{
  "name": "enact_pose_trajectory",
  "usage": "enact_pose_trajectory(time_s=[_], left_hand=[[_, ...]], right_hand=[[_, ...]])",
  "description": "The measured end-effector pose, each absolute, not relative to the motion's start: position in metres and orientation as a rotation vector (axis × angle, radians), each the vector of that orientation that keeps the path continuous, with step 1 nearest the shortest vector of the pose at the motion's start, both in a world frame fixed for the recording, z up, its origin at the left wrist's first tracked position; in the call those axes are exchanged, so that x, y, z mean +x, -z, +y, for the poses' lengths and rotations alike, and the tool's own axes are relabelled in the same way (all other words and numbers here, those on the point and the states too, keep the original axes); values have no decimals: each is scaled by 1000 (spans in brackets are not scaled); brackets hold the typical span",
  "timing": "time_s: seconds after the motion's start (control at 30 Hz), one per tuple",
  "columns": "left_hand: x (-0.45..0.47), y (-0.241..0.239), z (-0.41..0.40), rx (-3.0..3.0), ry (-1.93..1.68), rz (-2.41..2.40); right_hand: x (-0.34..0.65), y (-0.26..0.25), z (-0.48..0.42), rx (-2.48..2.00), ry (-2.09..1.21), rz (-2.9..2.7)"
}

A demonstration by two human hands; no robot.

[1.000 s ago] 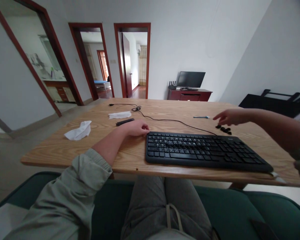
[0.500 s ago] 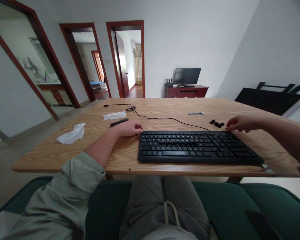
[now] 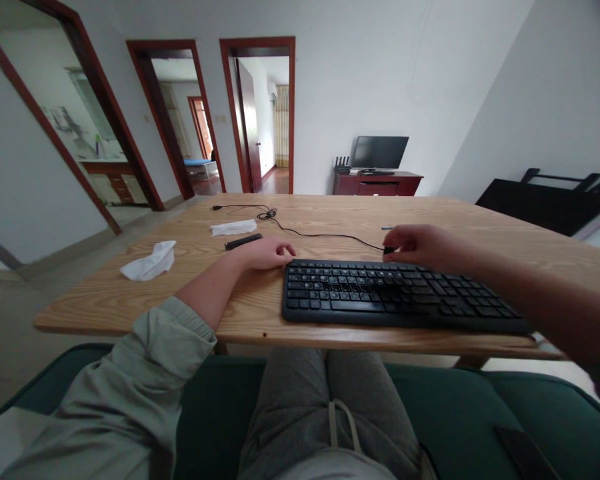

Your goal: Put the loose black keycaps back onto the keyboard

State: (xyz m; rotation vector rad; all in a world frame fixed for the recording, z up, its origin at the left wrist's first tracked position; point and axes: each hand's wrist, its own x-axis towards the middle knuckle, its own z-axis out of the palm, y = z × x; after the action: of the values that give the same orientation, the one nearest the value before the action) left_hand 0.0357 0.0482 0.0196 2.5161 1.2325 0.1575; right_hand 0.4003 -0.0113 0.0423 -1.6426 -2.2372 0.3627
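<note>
Right hand [image 3: 415, 245] moved left to keyboard [image 3: 395, 297] far edge, pinching one black keycap [image 3: 389, 251] | left hand [image 3: 267, 253] slack, empty, on table [image 3: 260, 313] | two tissues [image 3: 153, 261], one cable [image 3: 320, 235] beyond

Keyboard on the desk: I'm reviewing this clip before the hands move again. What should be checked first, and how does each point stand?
1. Keyboard lies flat on the table, none of it over the edge: ok.
2. Left hand rests on the table at the keyboard's far left corner, holding nothing: ok.
3. Right hand pinches a small black piece at its fingertips above the top key row: ok.
4. Which key slot lies under the piece: cannot tell.
5. Cable clear of the right fingertips: cannot tell, since it runs right up to them.
</note>
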Motion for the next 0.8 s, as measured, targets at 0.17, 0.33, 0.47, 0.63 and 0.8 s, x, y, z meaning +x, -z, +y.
enact_pose_trajectory(time_s=[0.17,0.33,0.47,0.63,0.8], left_hand=[[35,-19,47,2559,-174,1230],[35,-19,46,2566,-184,1218],[36,-19,46,2564,-182,1215],[37,-20,46,2571,-171,1221],[37,-21,46,2569,-155,1211]], right_hand=[[321,-33,-43,-1404,-186,-2509],[294,-17,-44,-1132,-22,-2595],[290,-5,-37,-1059,106,-2640],[296,-3,-36,-1030,50,-2651],[301,-9,-45,-993,-66,-2667]])
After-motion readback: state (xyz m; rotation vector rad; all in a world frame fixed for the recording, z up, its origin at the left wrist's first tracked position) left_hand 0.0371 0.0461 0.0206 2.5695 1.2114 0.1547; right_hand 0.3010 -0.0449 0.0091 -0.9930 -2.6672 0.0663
